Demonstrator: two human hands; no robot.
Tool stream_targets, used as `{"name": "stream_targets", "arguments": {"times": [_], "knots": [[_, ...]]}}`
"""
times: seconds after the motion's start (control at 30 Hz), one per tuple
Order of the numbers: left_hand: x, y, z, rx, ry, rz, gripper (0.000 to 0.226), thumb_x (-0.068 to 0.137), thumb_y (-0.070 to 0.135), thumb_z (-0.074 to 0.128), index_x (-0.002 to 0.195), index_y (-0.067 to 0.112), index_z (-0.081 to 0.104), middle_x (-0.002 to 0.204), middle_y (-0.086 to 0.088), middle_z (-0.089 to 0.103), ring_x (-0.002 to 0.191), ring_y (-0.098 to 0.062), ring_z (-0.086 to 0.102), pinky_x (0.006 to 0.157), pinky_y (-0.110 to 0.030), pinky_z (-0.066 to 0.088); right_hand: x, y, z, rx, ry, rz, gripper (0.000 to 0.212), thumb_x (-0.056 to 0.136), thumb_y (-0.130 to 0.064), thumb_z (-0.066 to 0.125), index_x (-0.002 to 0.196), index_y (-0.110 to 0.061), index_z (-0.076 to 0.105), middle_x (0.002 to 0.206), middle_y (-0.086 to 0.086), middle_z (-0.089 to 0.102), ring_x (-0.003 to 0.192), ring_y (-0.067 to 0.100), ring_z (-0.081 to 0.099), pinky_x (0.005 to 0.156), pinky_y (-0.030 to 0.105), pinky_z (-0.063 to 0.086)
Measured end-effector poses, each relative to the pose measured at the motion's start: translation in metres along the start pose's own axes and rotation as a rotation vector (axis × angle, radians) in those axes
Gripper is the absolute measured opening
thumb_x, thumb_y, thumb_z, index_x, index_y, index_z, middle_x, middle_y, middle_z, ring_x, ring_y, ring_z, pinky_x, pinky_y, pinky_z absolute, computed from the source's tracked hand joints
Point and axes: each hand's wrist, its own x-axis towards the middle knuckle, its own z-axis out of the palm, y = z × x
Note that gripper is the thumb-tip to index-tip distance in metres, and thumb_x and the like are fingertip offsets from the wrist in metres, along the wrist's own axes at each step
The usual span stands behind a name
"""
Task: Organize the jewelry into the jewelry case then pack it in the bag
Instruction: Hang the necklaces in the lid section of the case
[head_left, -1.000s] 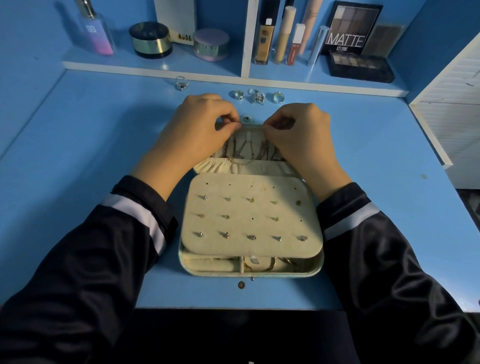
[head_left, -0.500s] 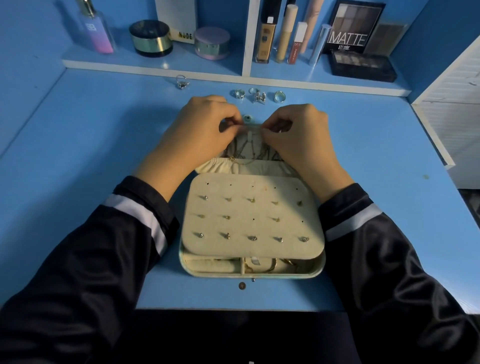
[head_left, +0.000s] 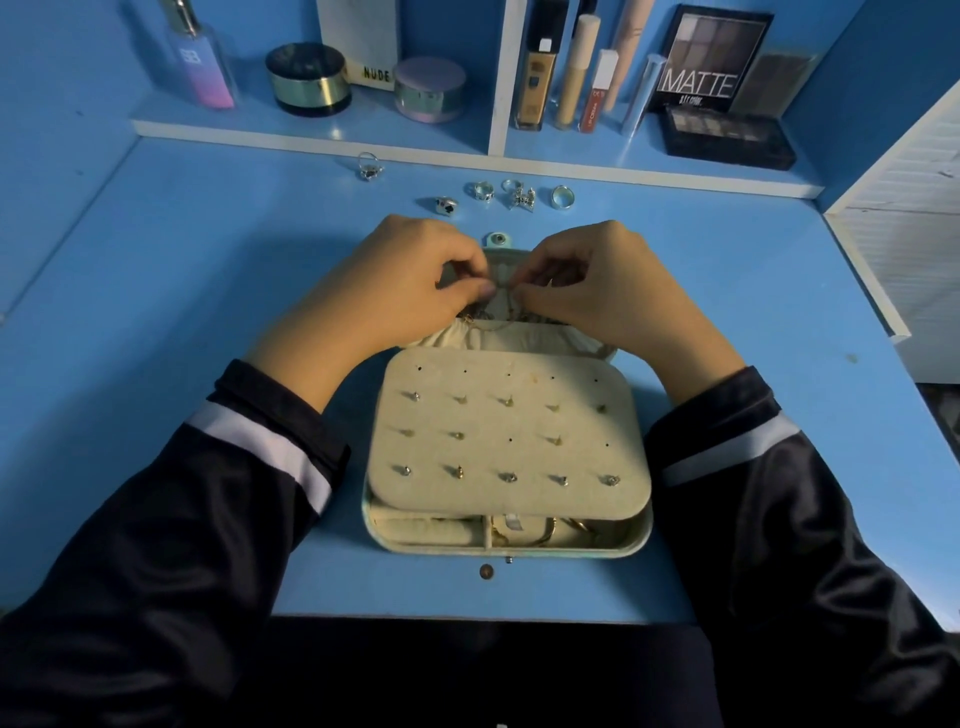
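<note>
Over the far half of the open case, near the middle of the table, both hands meet fingertip to fingertip. The left hand (head_left: 410, 280) and the right hand (head_left: 597, 283) are each pinched narrow on something fine at the case's raised lid, most likely a thin gold chain necklace (head_left: 491, 325) whose strands show just below the fingers; the exact thing between the fingertips is too small to tell.

Under them lies the pale green, cream-lined jewelry case (head_left: 640, 540), open flat, with a gathered cream pocket (head_left: 467, 340) at the lid's lower edge. A cream felt earring panel (head_left: 511, 431) covers the near half, studded with small earrings in rows, some holes empty. Bracelets or rings show dimly in the compartments below the panel's near edge.

Toward the far edge of the table, five silver rings (head_left: 562, 197) lie loose, one set apart to the left. No bag is visible.

Judging by this, the necklace-hanging step is in hand, and the task is roughly midway. Next the chain needs hooking and tucking into the pocket without tangling, then the rings gathered one by one.
</note>
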Motion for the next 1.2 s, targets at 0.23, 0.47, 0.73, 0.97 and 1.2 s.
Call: {"name": "stream_targets", "arguments": {"times": [0.23,0.47,0.73,0.97,1.2], "knots": [[-0.004,-0.007,-0.020,-0.186,-0.066,-0.053,0.016,0.086,0.028,0.073,0.091,0.043,0.072,0.077,0.003,0.066,0.068,-0.014,0.053,0.067,-0.029,0.045,0.000,0.007,-0.013,0.116,-0.027,0.009,0.006,0.081,-0.015,0.074,0.083,-0.020,0.076,0.063,-0.012,0.063,0.047,-0.003,0.047,0.051,0.007,0.034],[-0.008,-0.004,-0.027,-0.222,-0.245,-0.087,0.013,0.076,0.041,0.075,0.088,0.038,0.075,0.090,-0.002,0.072,0.070,-0.014,0.052,0.074,-0.038,0.049,-0.002,0.006,-0.013,-0.053,-0.096,-0.016,0.009,0.077,-0.016,0.077,0.085,-0.021,0.077,0.067,-0.015,0.060,0.055,-0.006,0.049,0.054,0.004,0.035],[-0.007,-0.002,-0.020,-0.202,-0.258,-0.057,0.011,0.073,0.045,0.077,0.083,0.041,0.074,0.086,-0.002,0.070,0.074,-0.023,0.057,0.075,-0.048,0.051,0.000,0.004,-0.009,-0.113,-0.164,-0.039,0.010,0.081,-0.009,0.070,0.081,-0.019,0.071,0.070,-0.014,0.058,0.059,-0.009,0.050,0.058,0.005,0.037],[-0.005,-0.002,-0.016,-0.183,-0.119,-0.024,0.011,0.084,0.030,0.074,0.081,0.041,0.070,0.081,-0.001,0.068,0.070,-0.020,0.052,0.071,-0.041,0.049,0.001,0.005,-0.009,-0.118,-0.173,-0.022,0.013,0.086,-0.009,0.066,0.081,-0.021,0.066,0.066,-0.016,0.055,0.058,-0.004,0.048,0.056,0.006,0.036],[-0.004,-0.001,-0.009,-0.160,-0.081,0.014,0.013,0.084,0.028,0.074,0.095,0.035,0.074,0.089,0.012,0.066,0.072,-0.015,0.053,0.071,-0.030,0.046,-0.001,0.009,-0.016,-0.123,-0.138,-0.017,0.008,0.081,-0.013,0.074,0.085,-0.020,0.074,0.074,-0.007,0.061,0.060,-0.002,0.050,0.059,0.007,0.039]]}}
